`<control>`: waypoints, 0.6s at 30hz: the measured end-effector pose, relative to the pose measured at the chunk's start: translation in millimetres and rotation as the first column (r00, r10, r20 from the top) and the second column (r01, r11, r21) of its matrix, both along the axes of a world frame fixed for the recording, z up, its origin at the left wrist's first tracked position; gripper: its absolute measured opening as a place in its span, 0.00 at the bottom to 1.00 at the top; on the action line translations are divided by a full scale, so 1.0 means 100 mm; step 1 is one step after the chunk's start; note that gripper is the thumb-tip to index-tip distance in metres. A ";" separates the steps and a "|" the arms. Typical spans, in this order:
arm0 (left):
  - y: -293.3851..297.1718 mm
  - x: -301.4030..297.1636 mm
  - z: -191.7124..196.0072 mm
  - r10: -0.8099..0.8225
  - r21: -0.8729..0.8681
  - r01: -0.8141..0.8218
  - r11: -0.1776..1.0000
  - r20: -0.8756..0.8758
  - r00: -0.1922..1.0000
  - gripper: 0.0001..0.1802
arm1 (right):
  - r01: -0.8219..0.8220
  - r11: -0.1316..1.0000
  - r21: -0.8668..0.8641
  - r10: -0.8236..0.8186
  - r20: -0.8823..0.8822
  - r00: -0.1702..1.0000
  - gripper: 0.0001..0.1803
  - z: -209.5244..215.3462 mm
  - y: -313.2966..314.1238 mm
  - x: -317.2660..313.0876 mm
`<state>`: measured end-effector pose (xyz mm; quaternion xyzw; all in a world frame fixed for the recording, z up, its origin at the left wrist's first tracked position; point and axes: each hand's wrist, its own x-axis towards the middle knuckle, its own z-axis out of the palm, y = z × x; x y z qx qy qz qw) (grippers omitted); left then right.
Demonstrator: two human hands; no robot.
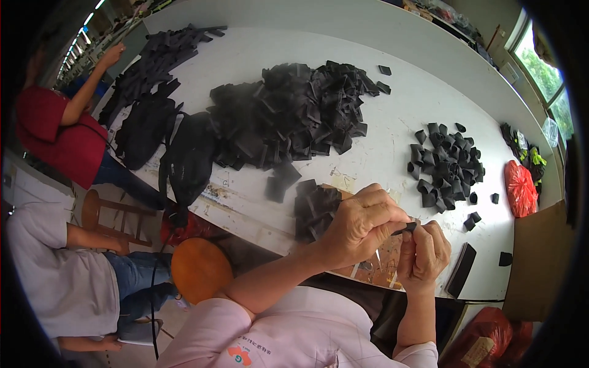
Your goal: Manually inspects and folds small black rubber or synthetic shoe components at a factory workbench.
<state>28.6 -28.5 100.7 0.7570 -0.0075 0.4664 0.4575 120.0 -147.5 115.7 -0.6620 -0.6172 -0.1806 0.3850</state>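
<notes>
**Handling a small black fabric piece**

Both hands meet above the near edge of the table [392,141]. The left hand [359,224] and right hand [423,254] are each closed in a fingertip pinch on one black piece [406,229], held between them, clear of the table. The piece looks light, thin and limp, likely to fold rather than resist. Grip is best at its ends. A small stack [314,210] lies just left; a large heap [288,113] and a sorted pile [446,164] lie farther off.

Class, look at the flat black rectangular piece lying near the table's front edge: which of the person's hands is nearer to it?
Right. The right hand is just left of the flat black rectangular piece; the left hand is farther left.
</notes>
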 end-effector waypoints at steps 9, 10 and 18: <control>0.47 -0.48 -0.85 0.584 -0.151 -0.694 0.704 -0.433 0.687 0.13 | -0.107 0.941 0.322 0.329 -0.791 0.516 0.10 0.12 -0.11 0.27; 0.60 -0.55 -1.01 0.660 -0.005 -0.758 0.652 -0.489 0.571 0.15 | -0.090 0.837 0.539 0.546 -0.816 0.190 0.13 0.16 -0.06 0.39; 0.90 -0.61 -1.32 0.696 0.338 -0.712 0.615 -0.658 0.289 0.11 | 0.107 0.993 -0.044 -0.031 -0.992 -0.122 0.08 -0.60 -0.37 0.04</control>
